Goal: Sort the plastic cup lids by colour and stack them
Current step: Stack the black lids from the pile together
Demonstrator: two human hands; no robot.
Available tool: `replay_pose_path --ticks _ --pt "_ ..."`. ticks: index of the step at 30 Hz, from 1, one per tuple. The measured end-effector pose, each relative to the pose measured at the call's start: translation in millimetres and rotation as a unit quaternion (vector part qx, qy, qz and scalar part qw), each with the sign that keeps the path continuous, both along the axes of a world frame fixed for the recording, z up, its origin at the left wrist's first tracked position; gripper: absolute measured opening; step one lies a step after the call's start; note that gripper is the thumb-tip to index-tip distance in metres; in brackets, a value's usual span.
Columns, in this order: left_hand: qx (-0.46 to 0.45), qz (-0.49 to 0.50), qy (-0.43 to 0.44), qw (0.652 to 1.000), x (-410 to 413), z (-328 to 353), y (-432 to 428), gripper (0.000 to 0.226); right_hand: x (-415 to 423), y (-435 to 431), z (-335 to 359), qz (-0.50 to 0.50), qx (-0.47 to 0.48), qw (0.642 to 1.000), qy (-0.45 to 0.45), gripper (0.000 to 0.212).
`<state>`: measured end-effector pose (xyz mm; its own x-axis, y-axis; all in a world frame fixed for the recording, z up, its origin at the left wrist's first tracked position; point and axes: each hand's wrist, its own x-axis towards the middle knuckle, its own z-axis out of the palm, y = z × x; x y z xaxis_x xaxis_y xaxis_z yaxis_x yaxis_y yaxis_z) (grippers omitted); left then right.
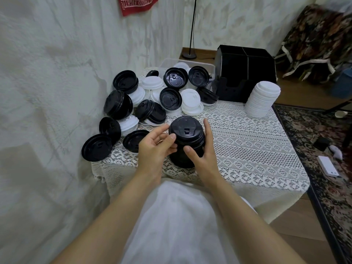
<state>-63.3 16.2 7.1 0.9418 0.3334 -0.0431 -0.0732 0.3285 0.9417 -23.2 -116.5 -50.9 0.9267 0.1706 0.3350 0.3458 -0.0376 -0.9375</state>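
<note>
Left hand (154,147), right hand (204,159) around one black stack (185,133), one white stack (263,100) beyond

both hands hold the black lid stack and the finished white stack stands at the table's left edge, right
No: the head view shows the white stack on the right side of the table. The left hand and right hand do hold the black stack.

Pale textured wall (57,73), red cloth (137,4) hanging, wooden floor (297,221), patterned rug (323,159), floral-draped furniture (320,39)
</note>
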Motion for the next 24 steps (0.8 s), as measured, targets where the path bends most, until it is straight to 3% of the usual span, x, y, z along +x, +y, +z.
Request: replay_pose_path --ticks 7,14,17,24 --pt "0.121 0.010 -0.018 0.992 3.5 -8.4 -1.4 0.031 -2.6 0.2 3.8 0.005 0.019 1.000 -0.001 0.068" --pt "0.180 0.006 -0.032 0.983 10.1 -19.0 2.6 0.032 -1.2 0.5 2.9 0.004 0.012 1.000 0.003 0.066" --pt "0.249 0.001 -0.051 0.967 8.6 -18.7 3.5 0.031 -0.6 0.8 3.1 -0.004 0.005 1.000 0.001 0.064" --pt "0.346 -0.105 -0.066 0.930 16.0 -17.4 1.7 0.056 1.5 1.5 -2.7 -0.009 0.001 1.000 0.004 0.069"
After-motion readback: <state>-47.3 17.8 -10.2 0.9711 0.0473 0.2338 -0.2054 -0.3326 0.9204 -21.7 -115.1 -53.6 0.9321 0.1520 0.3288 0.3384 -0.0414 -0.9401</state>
